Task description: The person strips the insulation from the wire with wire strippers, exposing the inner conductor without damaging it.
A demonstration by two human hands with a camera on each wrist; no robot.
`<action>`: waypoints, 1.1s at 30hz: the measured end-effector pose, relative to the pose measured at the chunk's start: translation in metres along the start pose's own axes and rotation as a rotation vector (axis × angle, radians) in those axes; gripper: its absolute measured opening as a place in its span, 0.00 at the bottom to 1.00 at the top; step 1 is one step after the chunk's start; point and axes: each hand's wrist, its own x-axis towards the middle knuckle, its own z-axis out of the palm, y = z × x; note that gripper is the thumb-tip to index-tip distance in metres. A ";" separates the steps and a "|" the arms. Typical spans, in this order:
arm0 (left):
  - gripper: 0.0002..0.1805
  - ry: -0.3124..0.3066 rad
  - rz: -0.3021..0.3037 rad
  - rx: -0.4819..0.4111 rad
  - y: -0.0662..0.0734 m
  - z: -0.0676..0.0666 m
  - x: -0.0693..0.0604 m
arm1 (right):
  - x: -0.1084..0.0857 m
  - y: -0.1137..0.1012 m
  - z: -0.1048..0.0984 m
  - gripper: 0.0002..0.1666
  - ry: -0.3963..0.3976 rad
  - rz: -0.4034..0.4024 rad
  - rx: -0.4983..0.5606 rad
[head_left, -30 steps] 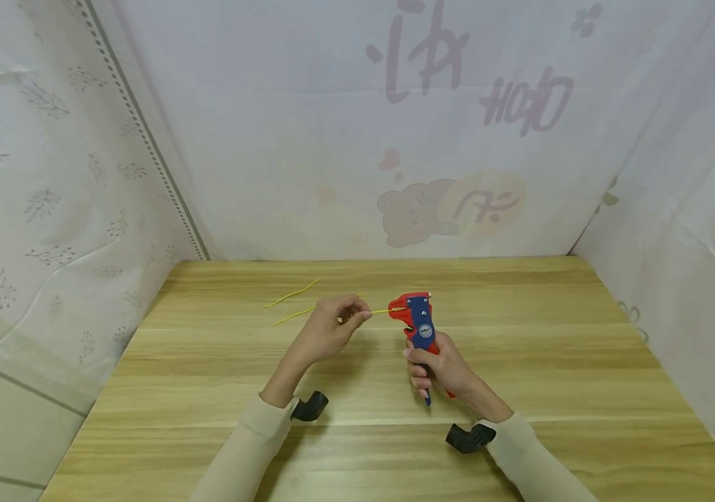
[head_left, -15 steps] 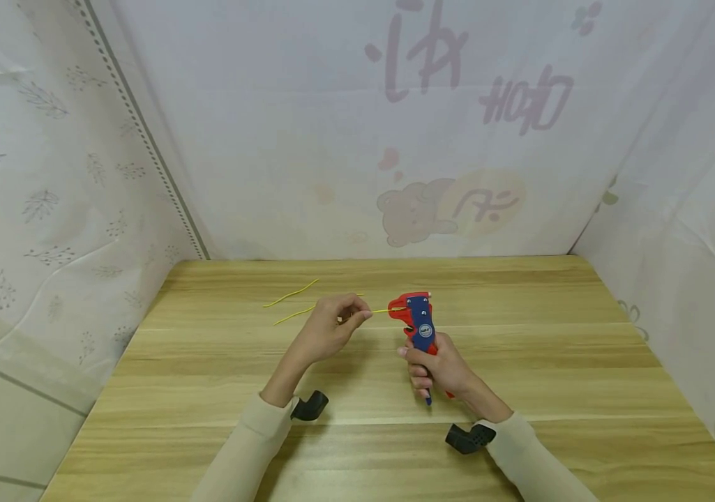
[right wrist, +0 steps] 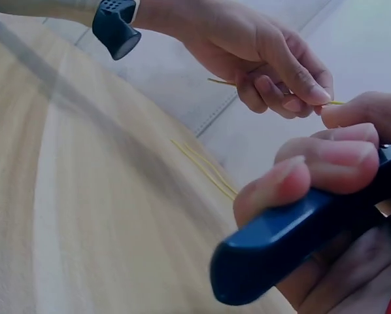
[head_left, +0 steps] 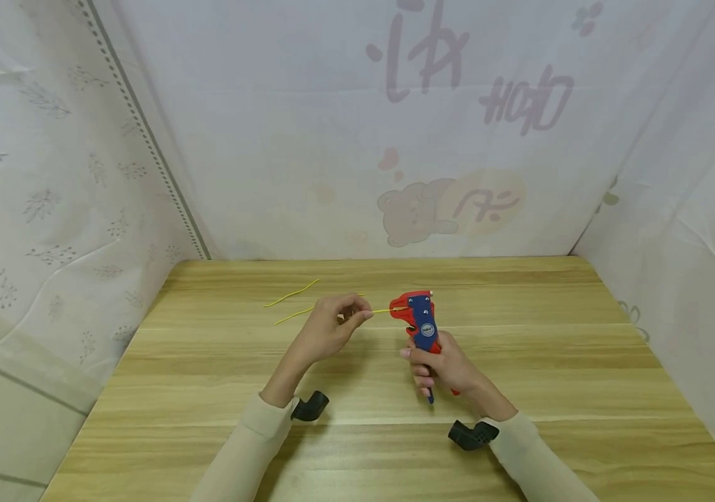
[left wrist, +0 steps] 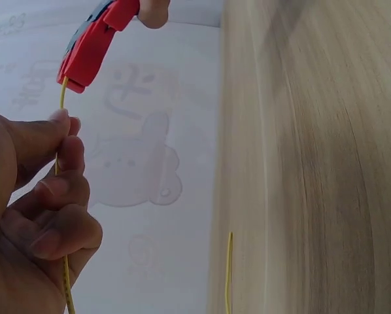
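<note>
One person's left hand [head_left: 332, 328] and right hand [head_left: 450, 366] make two hands, with two beige sleeves [head_left: 250, 436] and two black wrist pieces [head_left: 310, 406]. There is one red-and-blue plier-like tool [head_left: 422, 317]. Yellow wires [head_left: 291, 293] number three: one held, two lying on one wooden table [head_left: 539, 328]. One printed bear [head_left: 410, 213] shows behind.

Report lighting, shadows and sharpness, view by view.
Head: fairly even light, soft shadows on the wooden table, red-and-blue tool clear, badge too small to read; left wrist: backdrop pale, dark shadow patches on the table; right wrist: diagonal shadow across the table, highlight along the blue handle.
</note>
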 end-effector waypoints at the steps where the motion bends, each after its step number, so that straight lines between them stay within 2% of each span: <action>1: 0.04 0.006 0.005 0.002 0.000 0.000 0.000 | 0.000 -0.001 -0.001 0.12 -0.002 0.007 -0.013; 8: 0.04 0.055 0.046 0.028 -0.003 0.000 0.000 | 0.000 -0.002 -0.004 0.11 -0.027 0.018 -0.057; 18: 0.04 0.095 0.113 0.045 -0.002 -0.003 0.000 | -0.001 -0.002 -0.006 0.10 -0.067 -0.003 -0.037; 26: 0.02 0.134 0.192 0.139 -0.001 -0.002 0.001 | -0.001 -0.004 -0.006 0.09 -0.085 -0.004 -0.044; 33: 0.03 0.160 0.282 0.210 -0.001 -0.001 0.001 | -0.002 -0.005 -0.008 0.11 -0.063 0.033 -0.041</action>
